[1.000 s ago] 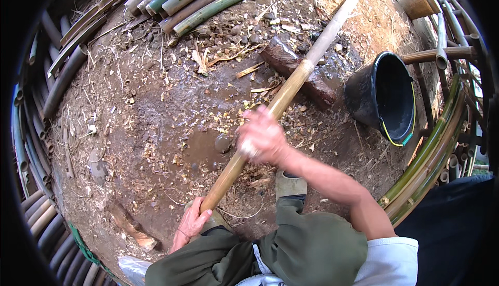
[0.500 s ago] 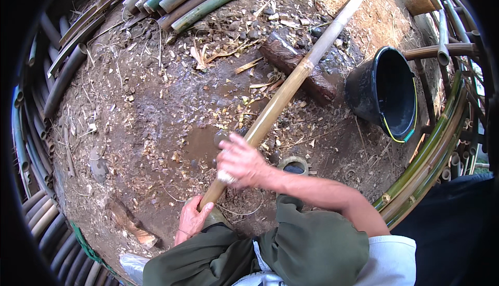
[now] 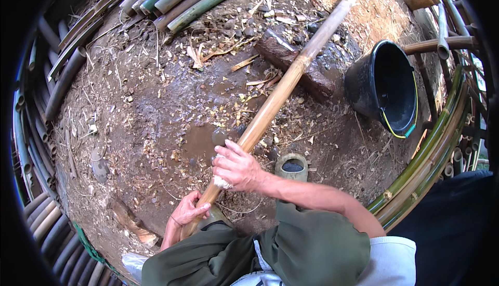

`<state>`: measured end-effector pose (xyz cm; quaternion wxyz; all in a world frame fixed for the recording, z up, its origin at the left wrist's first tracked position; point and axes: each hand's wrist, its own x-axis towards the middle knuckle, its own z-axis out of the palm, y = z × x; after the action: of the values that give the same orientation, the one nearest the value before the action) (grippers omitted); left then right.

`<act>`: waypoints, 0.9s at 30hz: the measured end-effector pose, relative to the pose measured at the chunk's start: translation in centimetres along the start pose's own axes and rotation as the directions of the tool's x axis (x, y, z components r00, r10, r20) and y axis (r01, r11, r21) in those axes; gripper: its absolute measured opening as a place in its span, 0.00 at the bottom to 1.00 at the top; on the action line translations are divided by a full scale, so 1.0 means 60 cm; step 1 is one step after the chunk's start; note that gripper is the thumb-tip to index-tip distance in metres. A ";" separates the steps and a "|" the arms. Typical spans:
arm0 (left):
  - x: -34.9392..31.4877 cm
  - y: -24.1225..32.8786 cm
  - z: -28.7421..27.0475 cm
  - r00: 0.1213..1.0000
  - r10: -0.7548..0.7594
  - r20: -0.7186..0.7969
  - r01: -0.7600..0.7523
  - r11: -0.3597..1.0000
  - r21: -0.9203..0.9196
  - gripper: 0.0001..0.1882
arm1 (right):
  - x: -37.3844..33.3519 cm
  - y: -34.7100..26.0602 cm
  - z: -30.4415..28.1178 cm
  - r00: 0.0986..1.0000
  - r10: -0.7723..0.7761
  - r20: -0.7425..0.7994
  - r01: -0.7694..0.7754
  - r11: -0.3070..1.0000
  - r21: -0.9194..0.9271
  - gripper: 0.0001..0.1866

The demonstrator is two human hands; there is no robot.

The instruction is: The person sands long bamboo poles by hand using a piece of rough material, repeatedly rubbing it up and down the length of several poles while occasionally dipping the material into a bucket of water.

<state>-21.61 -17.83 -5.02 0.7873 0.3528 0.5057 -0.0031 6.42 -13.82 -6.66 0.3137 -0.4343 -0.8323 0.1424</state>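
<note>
A long tan bamboo pole (image 3: 278,96) slants from between my knees up to the far right. My left hand (image 3: 189,210) is curled around its near end, thumb on top. Higher on the pole, my right hand (image 3: 236,169) wraps over it, pressing a whitish, rough-looking wad (image 3: 222,183) against the surface. What the wad is made of cannot be made out. Farther up, the pole rests across a dark, wet brown log (image 3: 317,84). Beside my right forearm stands a short bamboo tube (image 3: 304,171) with a dark opening.
At the right a black bucket (image 3: 358,86) leans with its mouth toward me. Green bamboo lengths (image 3: 418,169) curve along the right side. More poles (image 3: 208,13) are piled at the far left. Wood chips and a split wood piece (image 3: 132,226) lie on the muddy ground.
My right hand, blurred before, has come slightly down the pole and shows sharply. My left hand has shifted its hold, and the pole's near end now shows below it.
</note>
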 end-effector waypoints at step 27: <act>0.045 -0.015 -0.011 0.968 -0.169 0.186 0.215 0.940 -0.265 0.36 | 0.042 0.332 -0.159 0.943 0.259 -0.206 -0.313 0.902 -0.298 0.15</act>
<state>-21.15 -17.21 -7.83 0.8637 0.1839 0.4679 -0.0359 24.10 -0.51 -8.52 0.2793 -0.6082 -0.7429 0.0114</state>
